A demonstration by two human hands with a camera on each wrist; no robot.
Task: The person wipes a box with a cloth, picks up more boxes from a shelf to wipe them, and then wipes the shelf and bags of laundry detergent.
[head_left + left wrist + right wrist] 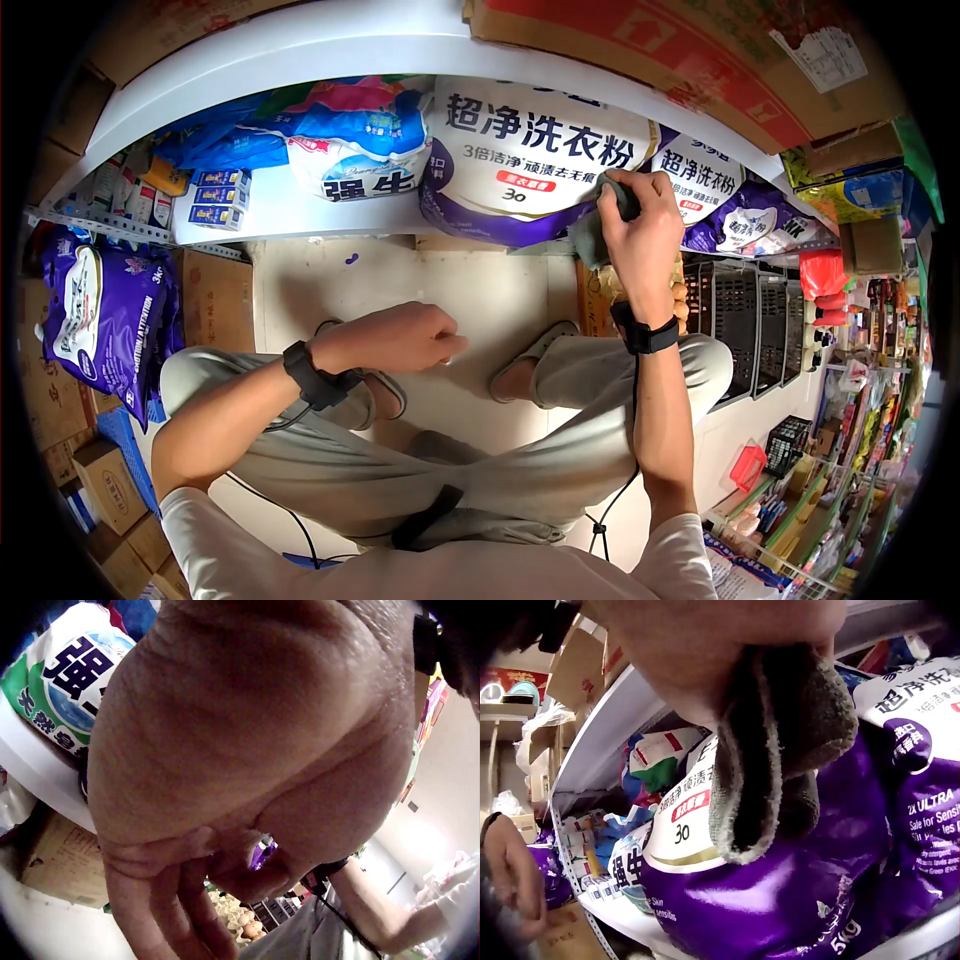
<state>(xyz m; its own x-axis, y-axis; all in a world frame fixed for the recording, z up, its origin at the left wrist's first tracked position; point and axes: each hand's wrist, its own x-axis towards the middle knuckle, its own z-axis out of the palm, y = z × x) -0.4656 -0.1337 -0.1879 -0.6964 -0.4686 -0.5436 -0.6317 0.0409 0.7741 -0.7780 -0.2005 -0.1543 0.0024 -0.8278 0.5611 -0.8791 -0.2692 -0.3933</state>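
My right hand (pixel 648 232) grips a folded dark grey cloth (pixel 742 795) at the right front of a large white and purple laundry powder bag (pixel 530 150). In the right wrist view the cloth hangs in folds below the fingers and overlaps the bag's printed front. The bag stands on a white shelf (pixel 275 222). A second laundry powder bag (pixel 697 180) of like print is just to the right of the hand. My left hand (pixel 395 337) hangs in front of the shelf over the floor, fingers loosely curled, holding nothing.
Left along the shelf are a blue and white detergent bag (pixel 365 150) and small blue boxes (pixel 217 200). A purple bag (pixel 110 310) stands at the far left. Black crates (pixel 735 320) and eggs (pixel 251 927) are low on the right. Cardboard boxes (pixel 640 45) sit above the shelf.
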